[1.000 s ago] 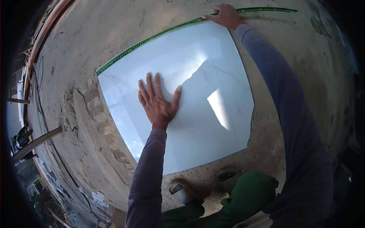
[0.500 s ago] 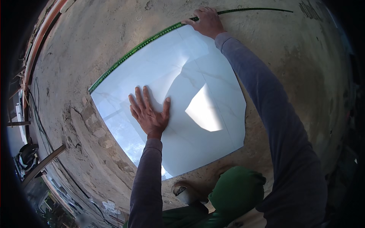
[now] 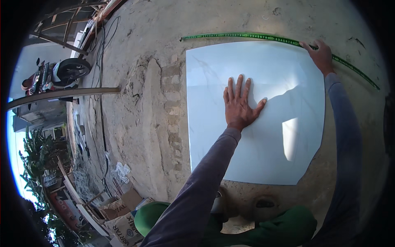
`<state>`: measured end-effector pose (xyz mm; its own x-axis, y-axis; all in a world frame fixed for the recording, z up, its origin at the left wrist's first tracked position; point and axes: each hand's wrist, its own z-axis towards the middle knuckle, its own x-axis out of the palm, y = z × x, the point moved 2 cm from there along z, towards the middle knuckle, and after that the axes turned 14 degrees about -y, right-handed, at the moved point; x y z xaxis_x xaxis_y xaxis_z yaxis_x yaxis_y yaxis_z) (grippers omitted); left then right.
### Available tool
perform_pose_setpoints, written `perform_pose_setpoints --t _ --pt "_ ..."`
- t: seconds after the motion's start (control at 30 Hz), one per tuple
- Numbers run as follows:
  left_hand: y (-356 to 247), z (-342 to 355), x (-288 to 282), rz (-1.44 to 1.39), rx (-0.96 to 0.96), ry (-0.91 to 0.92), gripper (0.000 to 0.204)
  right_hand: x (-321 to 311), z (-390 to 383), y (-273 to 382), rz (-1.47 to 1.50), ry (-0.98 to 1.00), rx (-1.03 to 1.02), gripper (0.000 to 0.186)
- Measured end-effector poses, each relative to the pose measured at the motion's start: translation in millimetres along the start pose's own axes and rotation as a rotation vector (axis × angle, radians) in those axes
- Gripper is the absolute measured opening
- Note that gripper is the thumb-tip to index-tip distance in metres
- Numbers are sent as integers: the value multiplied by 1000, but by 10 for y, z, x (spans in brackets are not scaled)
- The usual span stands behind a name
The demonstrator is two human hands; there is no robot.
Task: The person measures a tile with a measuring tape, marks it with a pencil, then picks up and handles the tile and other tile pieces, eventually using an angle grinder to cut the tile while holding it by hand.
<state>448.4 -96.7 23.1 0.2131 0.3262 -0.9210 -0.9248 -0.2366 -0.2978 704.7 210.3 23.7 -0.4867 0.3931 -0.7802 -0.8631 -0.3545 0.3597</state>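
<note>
A large glossy white tile [image 3: 263, 136] with faint grey veins lies flat on the ground, its near right corner cut at a slant. My left hand [image 3: 240, 103] rests palm down on its middle, fingers spread. At the far right corner my right hand [image 3: 321, 55] pinches a green measuring tape strip [image 3: 230, 36] between thumb and fingers. The strip runs beyond the tile's far edge; its left end lies past the far left corner, with a gap to the tile there. Its other end extends right over the ground.
Rough concrete ground [image 3: 135, 24] surrounds the tile. A motorbike [image 3: 66, 74], a long beam [image 3: 82, 92] and dark cables [image 3: 101, 82] are at the left. Paper sacks [image 3: 123, 228] lie at the lower left. My green-clad knees [image 3: 284, 226] are at the near edge.
My view has swung left, showing the motorbike and sacks more fully. The tape's left end has come away from the tile's far edge. My left hand stays flat on the tile.
</note>
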Motion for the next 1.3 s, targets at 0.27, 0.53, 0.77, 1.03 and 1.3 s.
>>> perform_pose_setpoints --t 0.27,0.53,0.77,1.03,1.3 --pt "0 -184 57 -53 43 -62 94 -572 -320 770 138 85 -16 68" --pt "250 -458 -469 50 233 322 102 -1450 -1250 1136 270 221 100 68" --pt "700 -1657 -1364 157 334 1153 83 -1669 -1854 534 261 170 168 71" --pt "1001 -2205 -1447 90 263 1057 83 -1420 -1985 347 278 48 122 68" --pt "718 -1777 -1694 78 402 465 30 -1502 -2163 1092 243 172 -83 61"
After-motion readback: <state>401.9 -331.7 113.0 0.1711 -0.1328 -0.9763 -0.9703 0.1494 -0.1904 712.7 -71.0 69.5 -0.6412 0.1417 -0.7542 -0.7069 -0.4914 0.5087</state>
